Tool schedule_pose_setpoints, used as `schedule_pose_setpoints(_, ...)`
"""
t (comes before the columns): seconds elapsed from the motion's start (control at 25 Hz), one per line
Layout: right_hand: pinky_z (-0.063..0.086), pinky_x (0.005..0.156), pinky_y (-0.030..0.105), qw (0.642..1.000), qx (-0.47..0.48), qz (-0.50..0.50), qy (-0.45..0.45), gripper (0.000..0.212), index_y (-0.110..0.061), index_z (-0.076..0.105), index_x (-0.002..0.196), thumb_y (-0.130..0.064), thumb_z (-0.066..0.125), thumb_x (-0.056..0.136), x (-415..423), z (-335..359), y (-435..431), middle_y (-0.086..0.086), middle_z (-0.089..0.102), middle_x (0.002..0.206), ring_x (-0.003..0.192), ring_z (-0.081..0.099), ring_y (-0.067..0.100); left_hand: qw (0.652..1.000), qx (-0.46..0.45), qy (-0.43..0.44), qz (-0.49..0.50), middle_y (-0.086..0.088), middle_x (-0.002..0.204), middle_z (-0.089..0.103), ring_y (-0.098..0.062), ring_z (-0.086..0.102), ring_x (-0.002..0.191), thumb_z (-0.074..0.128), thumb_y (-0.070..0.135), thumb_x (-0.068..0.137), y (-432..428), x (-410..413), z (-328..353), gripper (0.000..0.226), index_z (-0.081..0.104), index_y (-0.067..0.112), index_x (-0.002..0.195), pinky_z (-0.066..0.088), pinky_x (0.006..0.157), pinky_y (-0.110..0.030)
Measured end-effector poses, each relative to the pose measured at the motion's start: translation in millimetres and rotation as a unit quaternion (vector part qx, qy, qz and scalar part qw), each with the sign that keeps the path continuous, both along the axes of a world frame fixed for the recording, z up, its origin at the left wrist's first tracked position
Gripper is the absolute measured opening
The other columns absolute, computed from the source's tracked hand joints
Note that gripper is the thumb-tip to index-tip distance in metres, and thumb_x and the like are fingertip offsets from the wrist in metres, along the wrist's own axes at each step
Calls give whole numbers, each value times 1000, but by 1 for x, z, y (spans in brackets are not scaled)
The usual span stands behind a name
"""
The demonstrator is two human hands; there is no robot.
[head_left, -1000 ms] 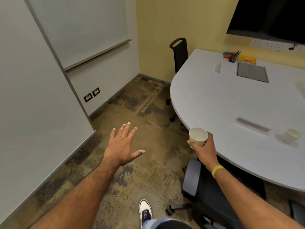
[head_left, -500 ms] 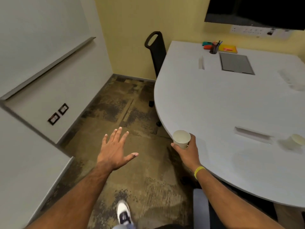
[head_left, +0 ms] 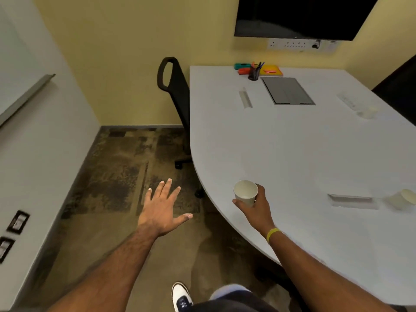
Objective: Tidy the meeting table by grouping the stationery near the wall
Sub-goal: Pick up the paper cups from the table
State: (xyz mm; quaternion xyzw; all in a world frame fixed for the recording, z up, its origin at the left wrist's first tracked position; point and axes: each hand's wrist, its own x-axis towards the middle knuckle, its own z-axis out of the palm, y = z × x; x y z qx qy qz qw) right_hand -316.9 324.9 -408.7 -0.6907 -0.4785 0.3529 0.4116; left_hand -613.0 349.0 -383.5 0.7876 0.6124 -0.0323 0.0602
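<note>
Over the white table (head_left: 281,154), right hand (head_left: 256,209) grips a plain paper cup (head_left: 245,193).

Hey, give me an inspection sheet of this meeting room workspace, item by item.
Surface: white table with a grey hatch set into it.
Job's things: pen pot, yellow pad, teal item and red item, grouped by the wall.
Clutter: far cup and near cup, both blurred.
Hands: left hand open above the floor; right hand holds a paper cup.
Cables: nothing seen on the table; something dark is plugged into the socket strip.
Surroundings: black chair, dark screen, patterned carpet.
</note>
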Motion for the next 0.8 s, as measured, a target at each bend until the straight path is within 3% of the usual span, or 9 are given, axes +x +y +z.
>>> schedule_pose_setpoints(0.16, 49, 89, 30, 999, 6, -41, 12, 76, -28, 37, 129, -32, 87, 71, -22, 6, 62, -4, 53, 122, 109, 54, 19, 999, -14, -5, -42, -4, 164, -5, -22, -5, 151, 20, 90, 74, 81, -19, 5, 101, 10, 29, 154, 4, 120, -54)
schedule_pose_setpoints(0.56, 48, 88, 30, 987, -3, -151, 60, 76, -22, 40, 131, -28, 87, 71, -49, -37, 249, -2, 56, 122, 109, 56, 20, 990, -18, 8, -143, 1, 164, 1, -20, -3, 151, 17, 93, 70, 319, -36, -17, 106, -15, 33, 151, -2, 119, -52)
schedule_pose_setpoints(0.8, 46, 86, 26, 979, -28, -188, 67, 73, -24, 42, 127, -29, 87, 71, -47, -41, 348, -2, 58, 121, 109, 58, 20, 980, -26, -4, -196, 3, 164, 1, -17, -2, 151, 16, 95, 67, 449, -14, -12, 107, -11, 35, 152, -5, 117, -47)
